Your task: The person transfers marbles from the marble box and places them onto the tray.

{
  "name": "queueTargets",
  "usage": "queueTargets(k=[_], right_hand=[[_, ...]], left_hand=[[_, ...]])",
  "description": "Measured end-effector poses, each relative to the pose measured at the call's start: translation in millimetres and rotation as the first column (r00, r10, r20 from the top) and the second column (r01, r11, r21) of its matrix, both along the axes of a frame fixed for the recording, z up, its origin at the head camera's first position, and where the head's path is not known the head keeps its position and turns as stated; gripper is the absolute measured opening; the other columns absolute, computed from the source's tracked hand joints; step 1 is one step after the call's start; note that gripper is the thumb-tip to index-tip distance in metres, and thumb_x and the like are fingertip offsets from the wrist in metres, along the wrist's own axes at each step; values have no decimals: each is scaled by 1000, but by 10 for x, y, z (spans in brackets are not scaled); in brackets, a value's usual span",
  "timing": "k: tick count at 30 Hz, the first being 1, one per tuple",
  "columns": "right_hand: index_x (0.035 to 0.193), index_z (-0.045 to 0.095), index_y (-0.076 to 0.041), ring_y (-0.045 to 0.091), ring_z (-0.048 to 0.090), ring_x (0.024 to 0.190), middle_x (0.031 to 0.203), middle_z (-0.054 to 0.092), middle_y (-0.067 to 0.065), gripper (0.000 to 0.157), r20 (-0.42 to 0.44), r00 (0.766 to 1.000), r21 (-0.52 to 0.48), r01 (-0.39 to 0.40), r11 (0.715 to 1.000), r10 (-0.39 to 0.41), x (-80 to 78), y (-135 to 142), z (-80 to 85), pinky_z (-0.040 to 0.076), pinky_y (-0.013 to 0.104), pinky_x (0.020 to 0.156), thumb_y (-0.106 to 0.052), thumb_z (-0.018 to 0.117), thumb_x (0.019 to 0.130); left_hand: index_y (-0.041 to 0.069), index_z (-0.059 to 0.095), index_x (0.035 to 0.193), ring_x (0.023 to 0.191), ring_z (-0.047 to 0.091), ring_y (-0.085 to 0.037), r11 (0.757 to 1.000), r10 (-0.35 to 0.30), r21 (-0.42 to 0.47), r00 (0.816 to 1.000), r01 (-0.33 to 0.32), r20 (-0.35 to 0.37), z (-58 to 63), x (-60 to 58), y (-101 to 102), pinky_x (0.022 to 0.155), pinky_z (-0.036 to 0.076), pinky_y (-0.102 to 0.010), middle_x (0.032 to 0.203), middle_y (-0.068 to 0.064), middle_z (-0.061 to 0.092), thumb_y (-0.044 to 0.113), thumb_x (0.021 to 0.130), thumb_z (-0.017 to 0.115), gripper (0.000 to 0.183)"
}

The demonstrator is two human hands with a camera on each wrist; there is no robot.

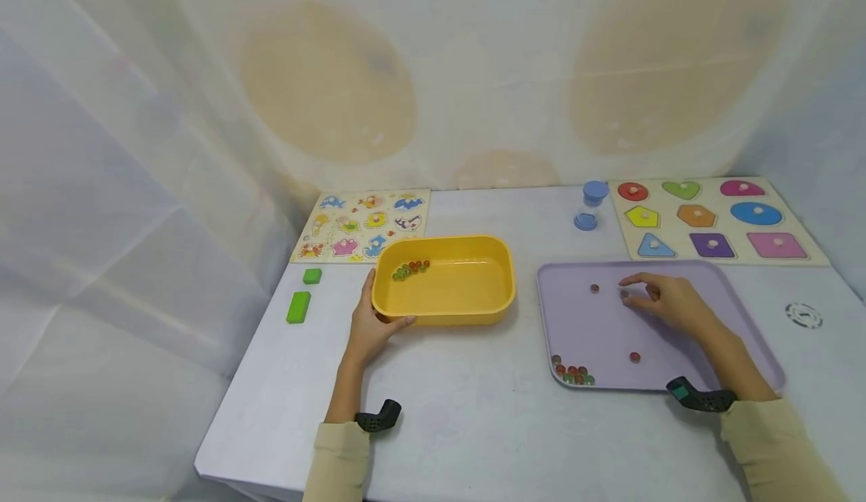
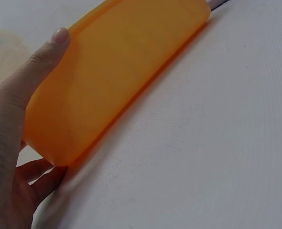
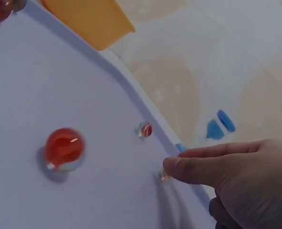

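In the head view, my left hand (image 1: pixel 370 331) grips the left end of a yellow plastic bin (image 1: pixel 473 319), thumb along its front wall and fingers around the corner. Several green and red marbles lie inside the bin at its left. Over a lilac tray (image 1: pixel 582 322), my right hand (image 1: pixel 666 303) pinches a small glass marble (image 1: pixel 624 293) between thumb and index fingertips; the right wrist view shows that marble partly hidden by the thumb. Two loose marbles lie on the tray, a reddish one (image 1: pixel 594 288) and a red one (image 1: pixel 634 357). A cluster of several marbles (image 1: pixel 573 374) fills its near left corner.
Behind the bin lies a sea-animal puzzle board (image 1: pixel 358 224); a shape puzzle board (image 1: pixel 717 220) is at the back right. A blue sand timer (image 1: pixel 591 205) stands beside it. Two green blocks (image 1: pixel 298 307) sit at left, and a round black-and-white marker (image 1: pixel 803 316) at far right.
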State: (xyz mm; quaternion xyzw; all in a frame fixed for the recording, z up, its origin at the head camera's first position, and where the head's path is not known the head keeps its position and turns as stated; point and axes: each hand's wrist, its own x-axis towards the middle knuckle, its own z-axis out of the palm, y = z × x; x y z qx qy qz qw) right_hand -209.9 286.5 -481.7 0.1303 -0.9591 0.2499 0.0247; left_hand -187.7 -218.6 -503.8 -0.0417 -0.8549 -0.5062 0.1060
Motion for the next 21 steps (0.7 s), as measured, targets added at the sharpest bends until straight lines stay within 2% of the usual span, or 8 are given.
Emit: queueTargets(k=[4, 9, 13, 16, 17, 21], right_hand=[[110, 62, -16, 13, 33, 48, 57, 35, 0, 34, -58, 998, -26, -2, 1000, 0, -54, -164, 187, 26, 23, 41, -32, 67, 80], [106, 64, -18, 14, 32, 47, 55, 35, -1, 27, -147, 985, -107, -108, 988, 92, -242, -646, 516, 26, 23, 41, -28, 66, 81], [102, 65, -19, 13, 31, 48, 55, 33, -2, 23, -188, 962, -164, -231, 959, 200, -450, -1179, 684, 26, 22, 42, -30, 64, 82], [101, 66, -16, 13, 29, 46, 53, 32, -2, 23, -187, 936, -196, -332, 923, 297, -633, -1598, 734, 25, 22, 42, -30, 63, 83], [101, 66, -15, 13, 29, 46, 53, 31, -2, 23, -179, 930, -203, -354, 913, 321, -690, -1737, 734, 24, 22, 42, -29, 63, 83], [102, 66, -11, 12, 26, 46, 52, 31, -2, 24, -137, 899, -211, -437, 874, 416, -884, -2232, 650, 24, 22, 45, -25, 64, 83]], left_hand=[[21, 10, 145, 126, 36, -16, 1000, -3, -16, 1000, 3, -1, -7, -4, -5, 104, 30, -43, 144, 6, 28, 38, 62, 80, 110], [20, 11, 145, 125, 37, -16, 1000, 10, -8, 1000, -10, -6, -4, 0, -6, 103, 30, -44, 143, 5, 31, 36, 62, 81, 110], [16, 10, 145, 127, 36, -23, 1000, -6, -9, 1000, 6, 3, 182, 90, 59, 104, 29, -45, 145, -4, 29, 27, 65, 80, 106], [11, 10, 144, 128, 34, -28, 1000, -13, -16, 1000, 13, 12, 326, 158, 116, 104, 28, -47, 145, -10, 28, 20, 67, 79, 104], [10, 10, 144, 127, 34, -28, 1000, -11, -21, 1000, 11, 8, 334, 164, 120, 104, 29, -47, 145, -10, 28, 20, 67, 79, 104], [10, 11, 144, 127, 34, -25, 1000, -6, -3, 1000, 6, 23, 235, 119, 81, 104, 28, -45, 145, -7, 28, 22, 65, 80, 105]])
